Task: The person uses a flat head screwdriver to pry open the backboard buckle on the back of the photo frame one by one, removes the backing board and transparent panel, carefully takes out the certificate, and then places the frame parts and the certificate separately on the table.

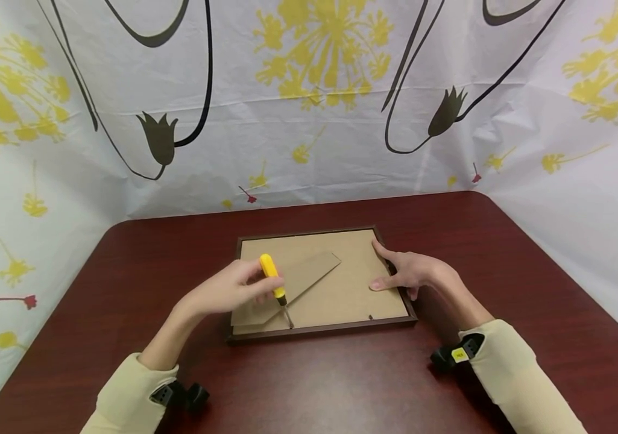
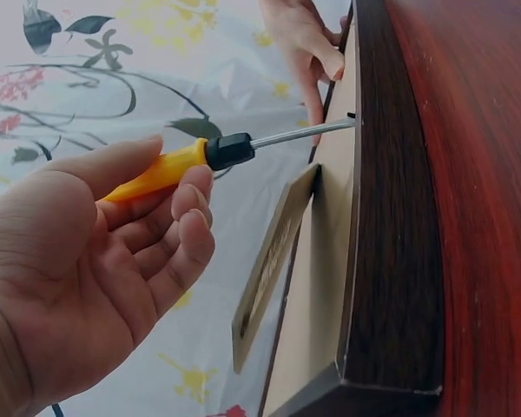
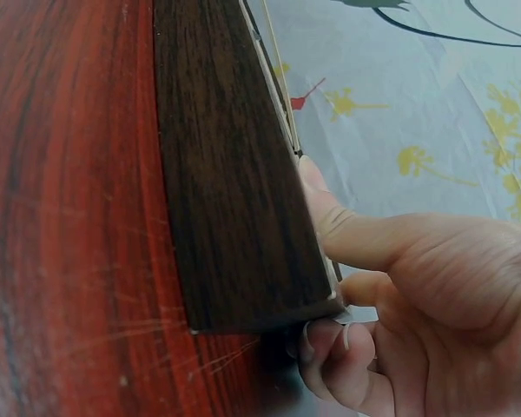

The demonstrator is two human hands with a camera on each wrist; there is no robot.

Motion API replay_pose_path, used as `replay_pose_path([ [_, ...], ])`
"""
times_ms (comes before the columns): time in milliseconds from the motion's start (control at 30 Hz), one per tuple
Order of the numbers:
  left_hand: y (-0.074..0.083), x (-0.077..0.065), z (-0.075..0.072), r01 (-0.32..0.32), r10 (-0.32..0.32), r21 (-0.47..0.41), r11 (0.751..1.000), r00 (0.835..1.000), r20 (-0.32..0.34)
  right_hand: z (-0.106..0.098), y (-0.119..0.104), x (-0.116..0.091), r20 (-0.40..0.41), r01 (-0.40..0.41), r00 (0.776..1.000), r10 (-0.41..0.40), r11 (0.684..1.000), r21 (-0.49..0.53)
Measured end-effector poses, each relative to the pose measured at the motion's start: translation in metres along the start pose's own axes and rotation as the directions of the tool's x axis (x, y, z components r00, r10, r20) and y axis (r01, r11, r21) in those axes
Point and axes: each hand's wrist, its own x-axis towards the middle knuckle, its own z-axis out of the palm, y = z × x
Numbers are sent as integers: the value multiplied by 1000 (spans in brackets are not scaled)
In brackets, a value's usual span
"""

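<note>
A picture frame (image 1: 336, 328) lies face down on the table, its tan backing board (image 1: 352, 271) upward. My left hand (image 1: 227, 290) holds a screwdriver (image 2: 167, 170) by its yellow handle, between thumb and fingers. The screwdriver's metal tip meets the inside of the frame's near edge, by a small dark tab in the left wrist view. A cardboard stand leg (image 2: 273, 261) rises at a slant from the backing. My right hand (image 1: 419, 271) grips the frame's right side, thumb on the backing and some fingers curled at the outer edge.
The dark red wooden table (image 1: 309, 386) extends around the frame. Another small dark tab (image 1: 371, 317) shows at the near edge, toward the right. A white patterned sheet (image 1: 309, 150) hangs behind the table and at both sides.
</note>
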Motion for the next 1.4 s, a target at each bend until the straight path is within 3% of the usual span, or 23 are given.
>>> replay_pose_path([
  [233, -9, 4, -3, 27, -41, -120, 992, 992, -117, 0, 0, -1, -4, 7, 1000, -7, 1000, 4],
  [433, -9, 12, 2, 27, -58, -188, 982, 986, -157, 1, 1, -1, -13, 15, 1000, -15, 1000, 4],
  [1133, 14, 50, 35, 4, -39, -240, 971, 989, -143, 2, 8, 2, -47, 59, 997, -57, 997, 48],
  [1200, 17, 52, 39, 21, -62, -283, 959, 989, -137, 3, 8, 2, -57, 66, 996, -63, 997, 47],
  [1333, 21, 56, 48, 63, -120, -407, 911, 986, -117, 4, 8, 4, -80, 68, 995, -64, 997, 48],
  [1400, 22, 59, 51, 71, -129, -419, 905, 985, -114, 5, 7, 5, -82, 62, 995, -58, 997, 56],
])
